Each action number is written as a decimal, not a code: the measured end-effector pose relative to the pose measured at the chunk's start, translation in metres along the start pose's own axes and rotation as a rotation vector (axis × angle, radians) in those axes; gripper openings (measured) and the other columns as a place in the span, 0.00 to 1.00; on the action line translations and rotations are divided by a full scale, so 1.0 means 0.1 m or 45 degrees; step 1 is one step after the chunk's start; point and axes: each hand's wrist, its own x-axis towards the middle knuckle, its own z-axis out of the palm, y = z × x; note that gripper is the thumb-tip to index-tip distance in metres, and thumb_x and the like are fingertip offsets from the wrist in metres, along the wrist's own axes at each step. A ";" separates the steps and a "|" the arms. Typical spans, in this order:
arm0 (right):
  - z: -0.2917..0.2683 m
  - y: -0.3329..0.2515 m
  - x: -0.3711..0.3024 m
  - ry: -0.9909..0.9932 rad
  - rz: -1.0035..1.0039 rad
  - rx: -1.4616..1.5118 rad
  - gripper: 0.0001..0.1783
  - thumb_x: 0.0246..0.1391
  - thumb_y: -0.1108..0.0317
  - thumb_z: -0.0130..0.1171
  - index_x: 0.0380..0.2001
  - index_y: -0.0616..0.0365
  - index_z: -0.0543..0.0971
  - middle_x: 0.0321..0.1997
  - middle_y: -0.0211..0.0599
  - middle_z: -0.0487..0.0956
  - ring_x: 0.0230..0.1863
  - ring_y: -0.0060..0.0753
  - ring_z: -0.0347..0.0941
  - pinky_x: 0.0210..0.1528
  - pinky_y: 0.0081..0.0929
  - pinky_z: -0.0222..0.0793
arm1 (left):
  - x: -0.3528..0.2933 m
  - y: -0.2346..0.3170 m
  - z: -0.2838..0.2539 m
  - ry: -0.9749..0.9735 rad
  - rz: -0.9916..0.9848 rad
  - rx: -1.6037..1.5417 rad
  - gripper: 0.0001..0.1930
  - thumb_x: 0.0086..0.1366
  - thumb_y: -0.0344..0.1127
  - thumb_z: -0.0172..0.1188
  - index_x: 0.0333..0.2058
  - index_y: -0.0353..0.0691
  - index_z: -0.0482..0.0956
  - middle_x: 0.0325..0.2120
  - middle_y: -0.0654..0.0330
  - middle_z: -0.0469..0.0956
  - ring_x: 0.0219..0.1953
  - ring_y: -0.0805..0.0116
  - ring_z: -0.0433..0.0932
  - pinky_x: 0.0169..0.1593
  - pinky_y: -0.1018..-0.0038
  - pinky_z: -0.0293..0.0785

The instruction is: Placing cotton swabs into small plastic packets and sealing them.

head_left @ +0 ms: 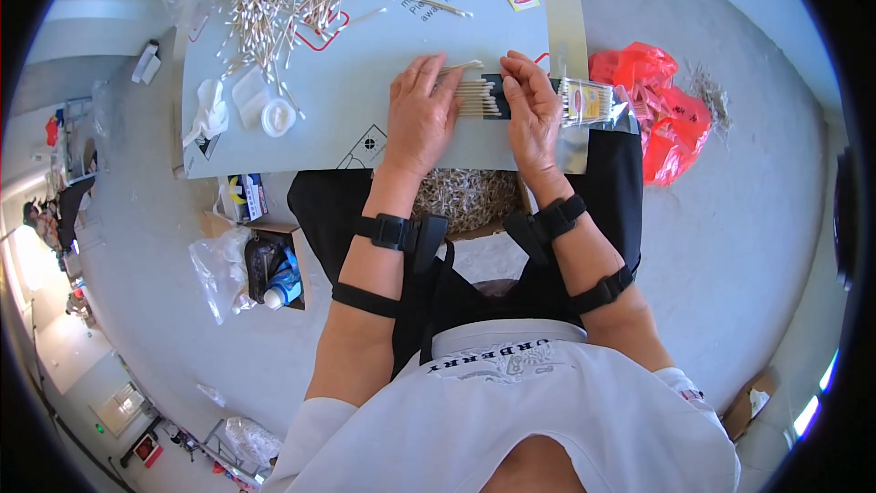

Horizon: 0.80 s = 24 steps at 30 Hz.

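Pale tabletop (342, 82) — left grip (422, 114) touches cotton swabs (477, 99).

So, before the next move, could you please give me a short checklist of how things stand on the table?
1. Swabs in the row roughly parallel: ok.
2. No stray near the row: not ok; one slanted swab lies just above it.
3. Left hand at the row: ok, at its left end.
4. Right hand free of swabs: cannot tell; the palm side is hidden.
5. Clear packet fully on the table: not ok; it sticks out past the right edge.
6. Loose pile apart from the row: ok, upper left.
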 end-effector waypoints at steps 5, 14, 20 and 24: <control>0.00 0.05 0.01 -0.009 -0.013 0.076 0.15 0.62 0.78 0.50 0.51 0.68 0.72 0.57 0.38 0.71 0.56 0.25 0.69 0.60 0.21 0.63 | -0.08 0.03 0.01 0.050 -0.066 -0.081 0.22 0.54 0.31 0.64 0.48 0.34 0.75 0.54 0.52 0.70 0.58 0.53 0.66 0.60 0.58 0.61; 0.06 0.05 0.03 0.088 -0.087 0.074 0.11 0.54 0.81 0.54 0.42 0.64 0.76 0.49 0.40 0.75 0.46 0.27 0.74 0.49 0.23 0.71 | -0.10 0.03 0.11 0.055 -0.039 -0.112 0.19 0.55 0.29 0.62 0.48 0.32 0.76 0.51 0.51 0.73 0.57 0.51 0.68 0.60 0.59 0.63; -0.02 -0.11 0.21 -0.189 -0.164 -0.673 0.12 0.43 0.80 0.60 0.35 0.60 0.80 0.38 0.42 0.76 0.34 0.43 0.77 0.39 0.31 0.73 | -0.11 0.04 0.12 0.074 -0.011 -0.101 0.17 0.56 0.27 0.61 0.46 0.33 0.78 0.52 0.50 0.74 0.58 0.51 0.69 0.61 0.59 0.64; -0.05 -0.10 0.33 -0.291 -0.239 -0.785 0.11 0.43 0.76 0.61 0.34 0.57 0.81 0.35 0.40 0.76 0.34 0.45 0.76 0.38 0.36 0.73 | -0.12 0.04 0.12 0.070 -0.031 -0.129 0.18 0.56 0.25 0.61 0.47 0.35 0.79 0.53 0.52 0.75 0.59 0.52 0.69 0.60 0.61 0.66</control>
